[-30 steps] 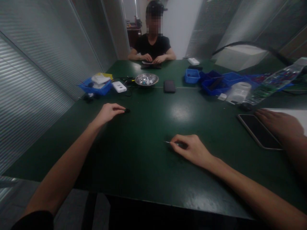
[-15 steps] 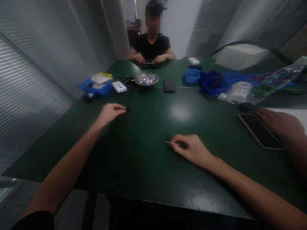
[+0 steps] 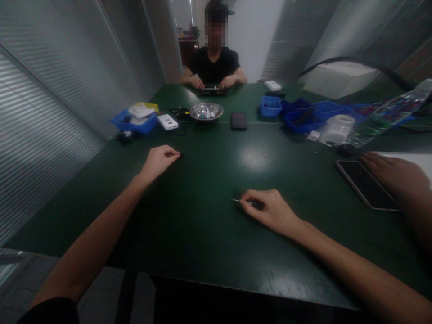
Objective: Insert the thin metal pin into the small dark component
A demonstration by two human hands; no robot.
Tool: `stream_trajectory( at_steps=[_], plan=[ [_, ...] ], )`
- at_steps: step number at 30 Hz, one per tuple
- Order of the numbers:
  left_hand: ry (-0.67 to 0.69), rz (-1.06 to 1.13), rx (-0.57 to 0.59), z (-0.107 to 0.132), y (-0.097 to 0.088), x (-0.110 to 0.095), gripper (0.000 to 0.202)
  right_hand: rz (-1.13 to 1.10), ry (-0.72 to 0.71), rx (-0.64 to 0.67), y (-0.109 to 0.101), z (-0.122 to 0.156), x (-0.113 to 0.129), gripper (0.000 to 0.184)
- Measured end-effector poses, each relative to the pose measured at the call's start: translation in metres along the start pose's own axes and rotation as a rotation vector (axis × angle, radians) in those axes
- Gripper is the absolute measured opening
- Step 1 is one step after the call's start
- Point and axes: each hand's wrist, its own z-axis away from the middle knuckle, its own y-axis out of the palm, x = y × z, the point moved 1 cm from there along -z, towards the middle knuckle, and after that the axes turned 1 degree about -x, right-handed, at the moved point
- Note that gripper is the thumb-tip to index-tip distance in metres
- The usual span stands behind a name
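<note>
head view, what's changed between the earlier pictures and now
The left hand's fingertips edged slightly right, covering more of the small dark piece. Opposite, the co-worker's hands moved apart. The right hand, pinching a thin metal piece, stayed put, as did the metal bowl and phone.

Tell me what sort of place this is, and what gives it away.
Probably an office or meeting room used as a workspace: a large green table, slatted blinds on both sides, and small blue bins.
</note>
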Motion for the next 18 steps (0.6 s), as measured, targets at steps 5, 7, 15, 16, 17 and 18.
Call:
stream_trajectory(
  at_steps=[5,7,15,16,17,18],
  plan=[
    [0.143,-0.134,0.06,0.004,0.0,-0.012,0.027,-0.008,0.007,0.006,-0.002,0.0,0.003,0.029],
    [0.164,-0.223,0.072,0.006,0.001,-0.016,0.029,-0.01,0.008,0.004,-0.002,0.0,0.003,0.029],
    [0.204,-0.404,0.041,0.008,0.016,-0.027,0.039,0.01,0.004,0.007,0.0,0.0,0.0,0.027],
    [0.21,-0.405,0.032,0.008,0.017,-0.027,0.038,0.011,0.007,0.008,0.0,0.0,0.0,0.027],
    [0.219,-0.403,0.024,0.007,0.018,-0.027,0.036,0.012,0.008,0.009,0.0,0.0,0.0,0.027],
    [0.228,-0.401,0.017,0.007,0.018,-0.027,0.034,0.011,0.009,0.013,0.0,0.0,0.0,0.027]
  ],
)
